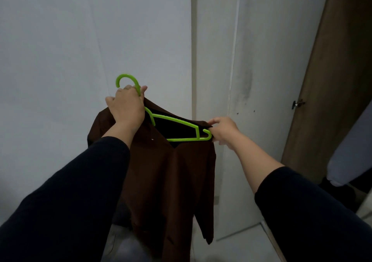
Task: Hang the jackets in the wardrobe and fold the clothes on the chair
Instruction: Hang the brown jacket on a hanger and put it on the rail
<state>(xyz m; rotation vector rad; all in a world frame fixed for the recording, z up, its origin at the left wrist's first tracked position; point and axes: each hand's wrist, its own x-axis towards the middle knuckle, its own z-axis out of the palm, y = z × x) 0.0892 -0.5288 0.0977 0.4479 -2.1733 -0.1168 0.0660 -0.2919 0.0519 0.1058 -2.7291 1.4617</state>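
Observation:
A dark brown jacket (173, 181) hangs in front of me on a bright green plastic hanger (181, 123). My left hand (125, 106) grips the neck of the hanger just below its hook, together with the jacket's collar. My right hand (223, 129) pinches the jacket's shoulder fabric at the hanger's right end. The hanger's left arm is hidden inside the jacket. One sleeve dangles at the lower right.
White wall panels (80, 40) fill the left and centre. A white door (261, 80) stands behind the jacket, and a brown wooden door (332, 70) with a small latch (298, 103) is at the right. A pale garment (350, 151) shows at the right edge.

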